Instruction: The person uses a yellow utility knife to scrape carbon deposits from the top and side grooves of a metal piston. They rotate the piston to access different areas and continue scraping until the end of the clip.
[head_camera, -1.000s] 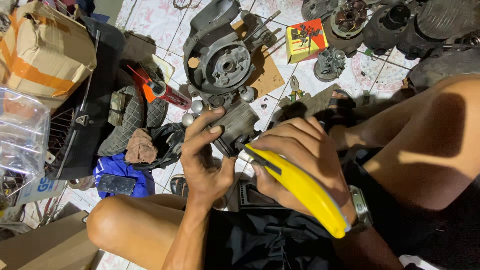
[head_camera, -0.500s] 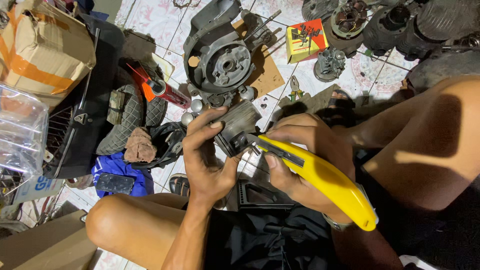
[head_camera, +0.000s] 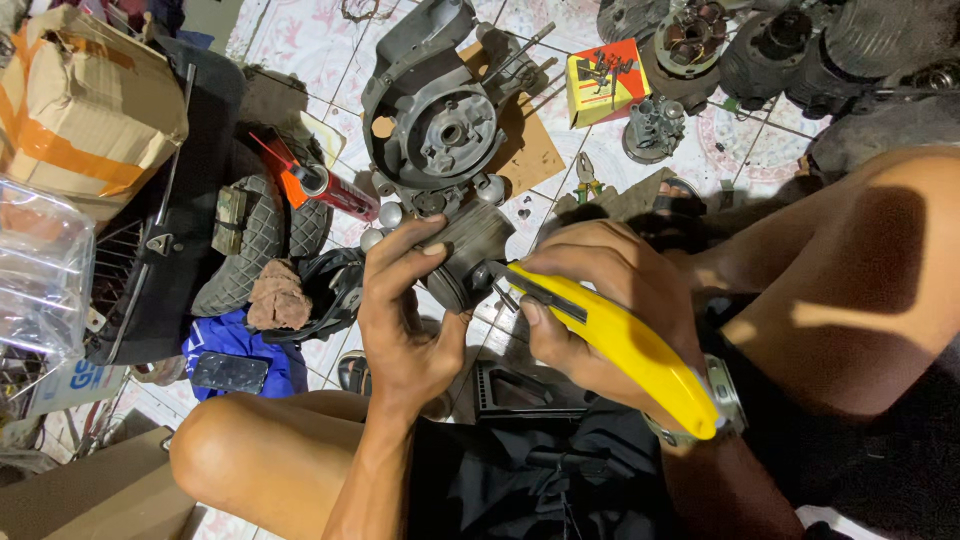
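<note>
Gripping a grey metal part (head_camera: 470, 250), the left hand (head_camera: 405, 315) curls its fingers around it. Right hand (head_camera: 610, 305) fingers wrap a yellow knife (head_camera: 620, 345), blade touching the part.

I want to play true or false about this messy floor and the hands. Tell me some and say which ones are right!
1. The right hand holds a yellow knife. True.
2. The left hand grips a grey metal part. True.
3. The small box on the floor is blue. False: it is yellow and red.
4. A phone lies on a blue cloth. True.
5. The left hand is empty. False: it holds the metal part.
</note>
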